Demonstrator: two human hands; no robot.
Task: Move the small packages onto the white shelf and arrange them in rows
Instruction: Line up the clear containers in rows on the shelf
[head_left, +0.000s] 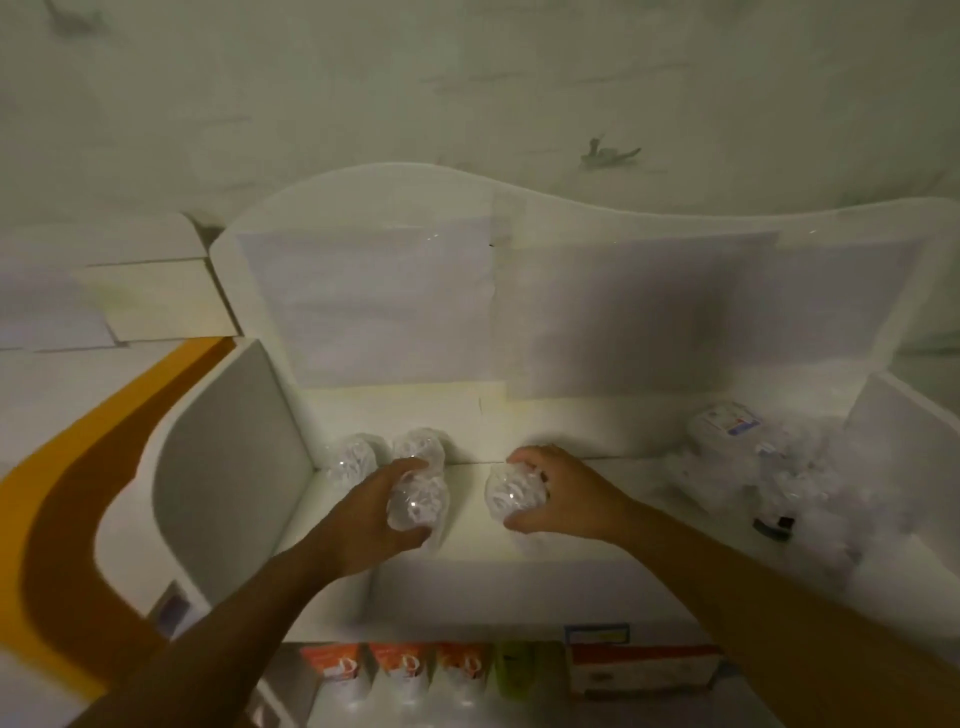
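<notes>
Fingers (410, 470) grip clear, crinkly, apparently white-filled packages (421, 501).

Two bare forearms, sleeveless, left hand (371, 512) and right hand (563, 499) ungloved

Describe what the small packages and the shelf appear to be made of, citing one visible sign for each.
Small packages: likely clear, glossy plastic wrap, since bright glints show on crinkled see-through skin over white contents. White shelf: seemingly painted or laminated board with a smooth matt finish, showing flat even panels and rounded edges; exact material unclear.
</notes>
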